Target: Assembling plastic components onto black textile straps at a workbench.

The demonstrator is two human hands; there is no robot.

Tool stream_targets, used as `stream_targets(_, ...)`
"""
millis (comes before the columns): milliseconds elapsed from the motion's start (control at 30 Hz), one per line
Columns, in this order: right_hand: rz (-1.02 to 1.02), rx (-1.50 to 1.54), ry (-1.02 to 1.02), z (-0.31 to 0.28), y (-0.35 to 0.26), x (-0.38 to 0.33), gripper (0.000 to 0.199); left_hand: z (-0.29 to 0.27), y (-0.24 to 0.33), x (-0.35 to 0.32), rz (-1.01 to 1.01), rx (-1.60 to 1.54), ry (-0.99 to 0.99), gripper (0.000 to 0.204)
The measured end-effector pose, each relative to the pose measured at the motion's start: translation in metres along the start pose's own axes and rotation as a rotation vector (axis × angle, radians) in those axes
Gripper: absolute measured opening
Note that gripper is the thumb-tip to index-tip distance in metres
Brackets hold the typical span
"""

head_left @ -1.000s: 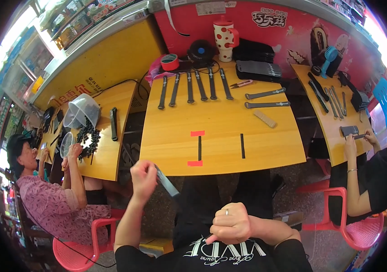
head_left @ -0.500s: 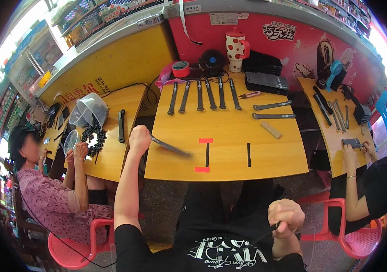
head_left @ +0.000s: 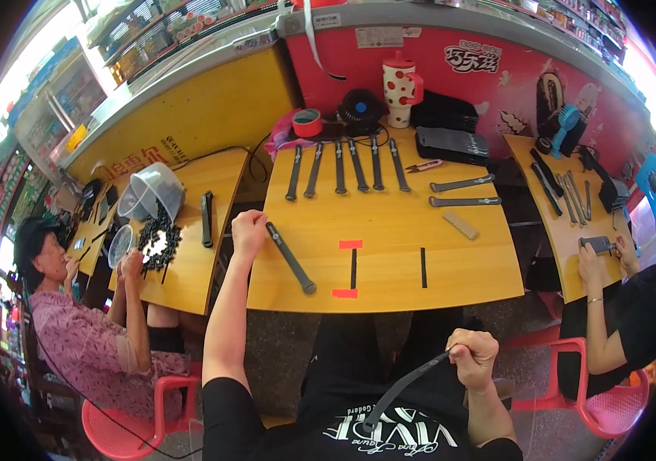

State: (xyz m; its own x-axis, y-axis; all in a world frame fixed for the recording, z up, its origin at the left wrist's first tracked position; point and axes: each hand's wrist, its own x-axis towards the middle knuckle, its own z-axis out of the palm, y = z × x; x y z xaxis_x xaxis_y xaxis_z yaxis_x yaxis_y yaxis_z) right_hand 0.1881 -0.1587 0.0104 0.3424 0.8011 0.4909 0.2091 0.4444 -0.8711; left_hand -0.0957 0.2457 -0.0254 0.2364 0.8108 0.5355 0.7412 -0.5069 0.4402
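Close to the near left edge of the table, my left hand [head_left: 250, 233] is closed. Just beside its fingers is the upper end of a dark grey strap [head_left: 289, 257], which slants over the wood. The strap's whole length shows, so the hand seems off it. Low over my lap, my right hand [head_left: 474, 357] grips one end of another dark grey strap [head_left: 409, 380], whose free end curves down to the left before my shirt. Several similar straps [head_left: 339, 167] stand in a row toward the back, and two more straps [head_left: 462, 183] lie crosswise at the right.
The wooden table [head_left: 389, 223] bears black strips, red tape marks [head_left: 350, 244], a beige block [head_left: 461, 225], snips [head_left: 425, 165], a tape roll [head_left: 307, 123], a fan [head_left: 360, 107] and a dotted tumbler [head_left: 399, 92]. People sit at side tables; the left one has a tipped plastic tub [head_left: 147, 188].
The strap by my left hand has come down onto the table, and its upper end shows clear of the fingers. My right hand has risen slightly, with its strap now swung into view.
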Motion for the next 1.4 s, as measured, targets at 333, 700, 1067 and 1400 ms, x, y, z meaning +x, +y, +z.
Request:
stream_targets(333, 0.016, -0.137, 0.085, 0.017, -0.002, 0.031, 0.024, -0.064, 0.244, -0.138, 0.264, -0.976, -1.107, 0.050)
stream_targets(700, 0.115, -0.744, -0.244, -0.064, 0.057, 0.086, 0.004, -0.073, 0.177, -0.152, -0.437, -0.905, -1.384, 0.023)
stream_targets(1067, -0.181, -1.335, -0.232, -0.120, 0.179, 0.279, 0.015, -0.038, 0.166, -0.222, -0.610, -0.922, -1.644, 0.026)
stream_targets(1400, -0.259, -1.326, -0.184, -0.121, 0.203, 0.290, 0.011, -0.022, 0.169, -0.212, -0.595, -0.832, -1.653, 0.028)
